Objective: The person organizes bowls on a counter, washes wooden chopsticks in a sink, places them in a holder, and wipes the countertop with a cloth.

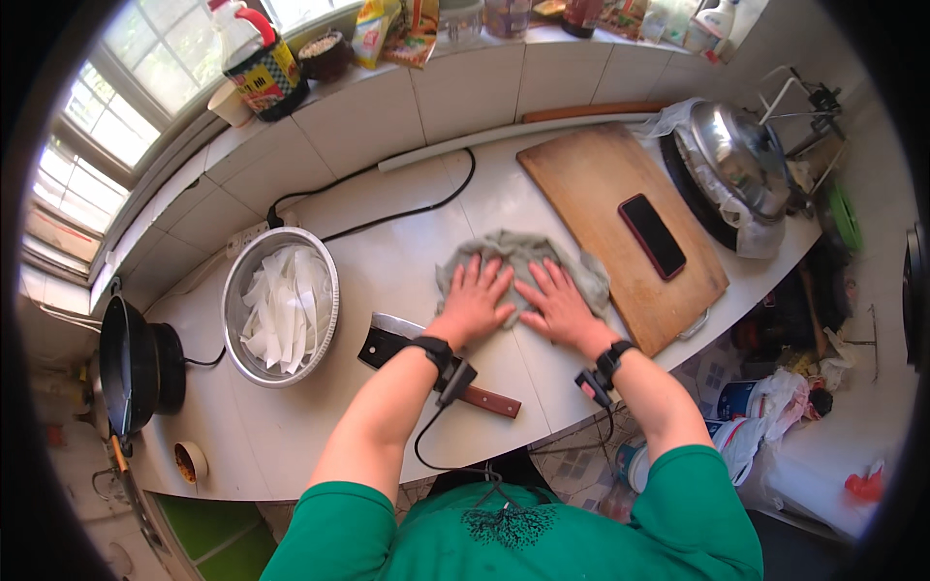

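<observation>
My left hand (472, 299) lies flat, fingers spread, on a crumpled grey-green cloth (519, 245) on the white tiled counter (407, 254). On the cloth's right part, my right hand (558, 303) is also palm down with its fingers apart. Neither hand grips anything. Under my left forearm is a cleaver, its blade partly hidden and its wooden handle (492, 401) pointing right. A metal bowl (336, 305) of white flat strips (287, 312) stands to the left. Right of the cloth lies a wooden cutting board (581, 185), with a phone (652, 236) on top.
A black wok (127, 363) sits far left, near a small cup (190, 462). A black cable (429, 208) runs along the back to a power strip (248, 238). A metal lid (741, 160) rests at the right. Bottles and packets line the sill, including a soy sauce jug (265, 80).
</observation>
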The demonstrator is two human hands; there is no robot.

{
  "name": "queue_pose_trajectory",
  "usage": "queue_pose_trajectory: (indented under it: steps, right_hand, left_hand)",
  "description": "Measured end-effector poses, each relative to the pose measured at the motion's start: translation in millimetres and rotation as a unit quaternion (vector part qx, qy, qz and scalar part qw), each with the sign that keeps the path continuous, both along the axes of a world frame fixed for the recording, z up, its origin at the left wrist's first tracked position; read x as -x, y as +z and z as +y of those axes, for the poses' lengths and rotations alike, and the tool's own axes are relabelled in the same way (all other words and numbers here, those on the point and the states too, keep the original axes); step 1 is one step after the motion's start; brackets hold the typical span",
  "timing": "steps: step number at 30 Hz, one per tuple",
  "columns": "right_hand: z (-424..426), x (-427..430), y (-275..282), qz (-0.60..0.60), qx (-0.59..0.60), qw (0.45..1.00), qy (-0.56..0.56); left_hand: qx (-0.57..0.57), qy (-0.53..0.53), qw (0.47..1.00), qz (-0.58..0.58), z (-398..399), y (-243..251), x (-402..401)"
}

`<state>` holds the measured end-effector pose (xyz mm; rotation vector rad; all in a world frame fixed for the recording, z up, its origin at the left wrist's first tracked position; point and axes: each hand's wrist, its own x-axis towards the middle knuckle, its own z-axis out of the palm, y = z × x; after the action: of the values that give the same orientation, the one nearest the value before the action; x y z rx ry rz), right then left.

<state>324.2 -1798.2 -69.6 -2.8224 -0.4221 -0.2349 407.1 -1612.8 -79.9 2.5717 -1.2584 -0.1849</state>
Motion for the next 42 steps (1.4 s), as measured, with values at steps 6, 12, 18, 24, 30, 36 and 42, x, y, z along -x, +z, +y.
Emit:
queue_pose_trajectory:
  steps: [6,12,18,24,30,36,42]
  right_hand:
    - [2.6,78.0,7.3,0.084,0.009,0.996,0.023]
    - [-15.8,41.1,11.0,0.108,-0.010,0.990,0.087]
    - [-20.1,-26.1,-2.8,0.076,-0.055,0.992,0.083]
    - [-18.4,-99.4,-8.9,0.069,-0.087,0.991,0.074]
    - [-13.4,-163.0,-13.4,0.076,-0.102,0.991,0.045]
    - [-7.9,-223.1,-22.5,0.036,-0.108,0.993,0.044]
    - [-6.5,-254.3,-24.7,0.058,-0.121,0.990,0.033]
  left_hand:
    - [-0.043,-0.078,0.993,0.076,11.1,8.8,54.8]
    - [-0.060,-0.019,0.994,0.090,-0.7,19.2,46.0]
    - [-0.050,0.073,0.993,0.076,-21.0,10.3,5.1]
    - [-0.044,0.149,0.986,0.054,-33.1,-2.1,-59.8]
    - [-0.034,0.168,0.985,0.023,-37.1,-9.7,-116.7]
    - [0.014,0.175,0.983,-0.061,-39.4,-13.5,-176.9]
    - [0.048,0.163,0.982,-0.084,-34.9,-22.9,-204.3]
